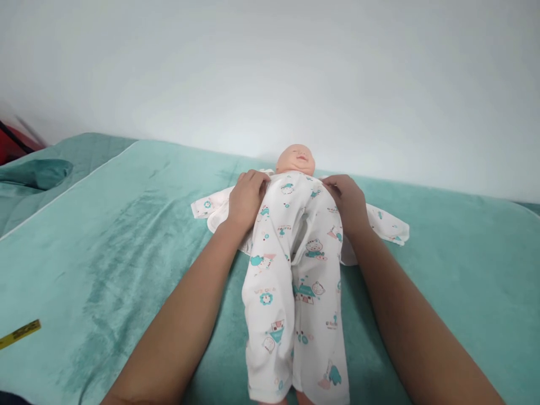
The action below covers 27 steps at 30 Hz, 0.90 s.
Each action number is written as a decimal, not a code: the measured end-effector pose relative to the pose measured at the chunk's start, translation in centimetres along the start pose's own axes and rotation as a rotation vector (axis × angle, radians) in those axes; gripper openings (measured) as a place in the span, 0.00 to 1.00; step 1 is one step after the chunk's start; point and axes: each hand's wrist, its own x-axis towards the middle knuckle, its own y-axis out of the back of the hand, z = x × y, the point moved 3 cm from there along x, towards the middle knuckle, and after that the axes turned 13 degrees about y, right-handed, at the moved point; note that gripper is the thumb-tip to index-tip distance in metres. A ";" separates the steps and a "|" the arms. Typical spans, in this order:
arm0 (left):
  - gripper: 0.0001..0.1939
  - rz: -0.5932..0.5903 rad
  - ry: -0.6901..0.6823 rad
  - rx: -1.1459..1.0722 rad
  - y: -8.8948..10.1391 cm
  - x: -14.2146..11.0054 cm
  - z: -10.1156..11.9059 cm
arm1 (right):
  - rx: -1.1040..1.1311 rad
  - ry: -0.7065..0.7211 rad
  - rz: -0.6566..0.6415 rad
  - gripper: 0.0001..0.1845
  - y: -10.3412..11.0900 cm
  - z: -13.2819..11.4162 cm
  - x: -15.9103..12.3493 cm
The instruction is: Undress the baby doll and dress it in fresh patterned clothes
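A baby doll [298, 160] lies on its back, its head toward the wall and its feet at the bottom edge of view. White printed baby pants [314, 247] cover it from the legs up to just below the chin. Under the pants, a matching baby shirt [390, 225] is spread open, with a sleeve out to each side. My left hand [250, 197] grips the pants' waist at the left edge, fingertips partly hidden. At the opposite edge of the waist, my right hand [348, 199] pinches the fabric with curled fingers.
A green plush cover [126, 236] lies under everything, with a folded quilted part [84, 152] at the back left. The white wall [270, 73] rises right behind the doll's head. A yellow strip [20, 333] is at the left edge, and a red item [14, 143] stands far left.
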 end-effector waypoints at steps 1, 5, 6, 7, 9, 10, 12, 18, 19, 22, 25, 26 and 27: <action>0.10 -0.009 -0.015 -0.015 0.0 0.0 -0.1 | -0.042 0.000 -0.011 0.08 0.3 -0.2 -0.3; 0.12 -0.015 -0.022 -0.077 -0.1 -0.3 -0.4 | -0.112 -0.106 -0.094 0.07 1.3 -1.2 -1.5; 0.12 -0.014 -0.021 -0.095 0.0 -0.5 -0.3 | -0.101 -0.151 -0.115 0.08 1.5 -1.5 -1.8; 0.12 -0.014 -0.020 -0.111 0.1 -0.8 -0.3 | -0.081 -0.198 -0.129 0.08 1.6 -1.7 -2.0; 0.11 -0.015 -0.005 -0.139 0.3 -1.6 -0.2 | -0.028 -0.292 -0.159 0.08 2.0 -1.8 -2.2; 0.10 -0.017 0.015 -0.156 0.5 -2.0 -0.2 | -0.001 -0.337 -0.182 0.09 2.3 -1.8 -2.3; 0.09 -0.029 0.084 -0.203 0.8 -2.9 -0.2 | 0.060 -0.430 -0.254 0.08 2.7 -1.5 -2.2; 0.09 -0.112 0.351 -0.344 0.8 -4.2 -0.7 | 0.253 -0.399 -0.469 0.11 2.4 -1.5 -2.5; 0.10 -0.125 0.389 -0.361 0.7 -4.2 -0.8 | 0.297 -0.400 -0.451 0.12 2.1 -1.5 -2.7; 0.09 -0.193 0.500 -0.445 0.3 -4.2 -1.1 | 0.522 -0.508 -0.364 0.15 1.2 -1.3 -3.4; 0.08 -0.308 0.597 -0.609 -0.2 -4.5 -1.3 | 0.756 -0.616 -0.329 0.18 0.6 -1.2 -3.8; 0.09 -0.346 0.620 -0.673 -0.3 -4.6 -1.2 | 0.806 -0.638 -0.328 0.18 0.5 -1.2 -3.8; 0.09 -0.379 0.637 -0.729 -0.3 -4.7 -1.2 | 0.843 -0.652 -0.334 0.19 0.5 -1.2 -3.8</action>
